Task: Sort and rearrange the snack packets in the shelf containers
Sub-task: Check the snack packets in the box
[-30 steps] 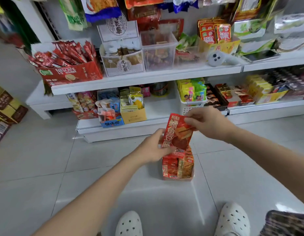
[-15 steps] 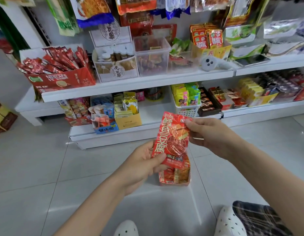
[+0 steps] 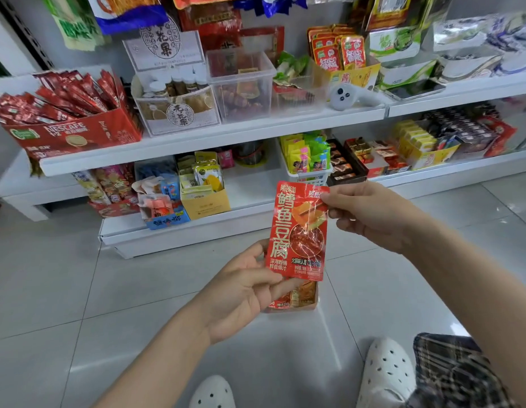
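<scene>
Both bare forearms reached up from the lower edge toward mid-frame. The left hand (image 3: 241,290) sat low of centre, palm up, thumb and fingers pinching the packet (image 3: 298,231) at its lower left corner. The right hand (image 3: 370,213), higher at centre right, pinched its upper right corner.

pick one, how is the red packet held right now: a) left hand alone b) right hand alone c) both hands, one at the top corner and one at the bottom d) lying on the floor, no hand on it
c: the right hand pinches the red packet at its top right corner, while the left hand holds its bottom edge, upright above the floor.
</scene>
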### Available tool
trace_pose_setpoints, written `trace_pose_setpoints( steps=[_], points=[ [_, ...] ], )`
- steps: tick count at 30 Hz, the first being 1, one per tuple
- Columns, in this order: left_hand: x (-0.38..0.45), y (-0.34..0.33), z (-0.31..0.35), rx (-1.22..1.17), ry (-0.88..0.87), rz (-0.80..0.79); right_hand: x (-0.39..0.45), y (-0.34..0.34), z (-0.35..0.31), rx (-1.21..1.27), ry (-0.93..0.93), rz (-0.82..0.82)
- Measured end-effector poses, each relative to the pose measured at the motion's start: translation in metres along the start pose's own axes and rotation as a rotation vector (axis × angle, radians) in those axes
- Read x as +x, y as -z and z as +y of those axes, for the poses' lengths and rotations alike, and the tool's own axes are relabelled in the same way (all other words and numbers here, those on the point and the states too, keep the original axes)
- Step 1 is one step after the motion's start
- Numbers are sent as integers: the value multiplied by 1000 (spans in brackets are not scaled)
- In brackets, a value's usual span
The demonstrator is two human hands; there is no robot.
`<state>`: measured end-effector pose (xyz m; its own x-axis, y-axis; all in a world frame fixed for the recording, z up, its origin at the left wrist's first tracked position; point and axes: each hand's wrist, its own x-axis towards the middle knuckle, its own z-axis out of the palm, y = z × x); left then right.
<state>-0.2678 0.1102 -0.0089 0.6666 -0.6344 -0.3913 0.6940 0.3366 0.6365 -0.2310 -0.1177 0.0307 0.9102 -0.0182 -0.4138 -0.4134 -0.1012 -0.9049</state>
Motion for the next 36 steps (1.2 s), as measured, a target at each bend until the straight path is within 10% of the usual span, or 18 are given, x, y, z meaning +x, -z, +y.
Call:
trace_pose_setpoints(
  steps=[6, 13, 24, 36],
  points=[
    [9, -6, 1, -358, 106, 30, -4, 7, 2, 161, 7, -57],
    [16, -23, -18, -140, 85, -117, -5, -12, 2, 463, 28, -316],
    [25, -25, -13, 331, -299, 425, -5, 3, 6, 255, 51, -120],
    [24, -24, -11, -270, 160, -8, -6, -3, 11, 387, 128, -276]
  ],
)
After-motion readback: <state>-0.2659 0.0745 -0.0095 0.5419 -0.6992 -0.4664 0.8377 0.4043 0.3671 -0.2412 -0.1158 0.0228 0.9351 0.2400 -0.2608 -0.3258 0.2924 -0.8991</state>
